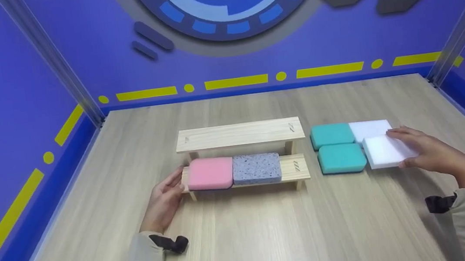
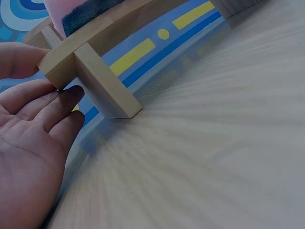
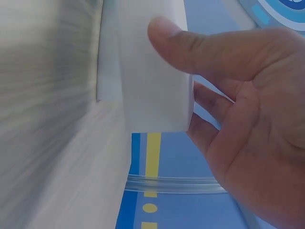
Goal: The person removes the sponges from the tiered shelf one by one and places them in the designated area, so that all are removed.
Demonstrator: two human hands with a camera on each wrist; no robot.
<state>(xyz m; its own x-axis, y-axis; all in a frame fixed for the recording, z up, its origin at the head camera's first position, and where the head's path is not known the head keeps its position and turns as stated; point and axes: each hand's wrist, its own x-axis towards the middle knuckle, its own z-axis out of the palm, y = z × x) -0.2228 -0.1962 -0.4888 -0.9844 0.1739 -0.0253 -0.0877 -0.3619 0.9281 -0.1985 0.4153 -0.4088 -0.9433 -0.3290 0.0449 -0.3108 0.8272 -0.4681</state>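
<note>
In the head view my left hand (image 1: 164,201) is at the left end of a two-step wooden rack (image 1: 239,135). The left wrist view has its thumb and fingers pinching the end of the lower plank (image 2: 62,62). On that lower step a pink sponge (image 1: 210,173) and a speckled grey sponge (image 1: 256,168) lie side by side. Right of the rack, my right hand (image 1: 432,153) grips a white sponge (image 1: 386,151) between thumb and fingers. The held sponge overlaps a second white sponge (image 1: 368,127) behind it and looks slightly raised off the table.
Two teal sponges, one at the back (image 1: 331,135) and one in front (image 1: 341,158), lie between the rack and the held sponge. All stand on a wood-grain table (image 1: 253,237). Blue printed panels (image 1: 242,66) border its back and sides.
</note>
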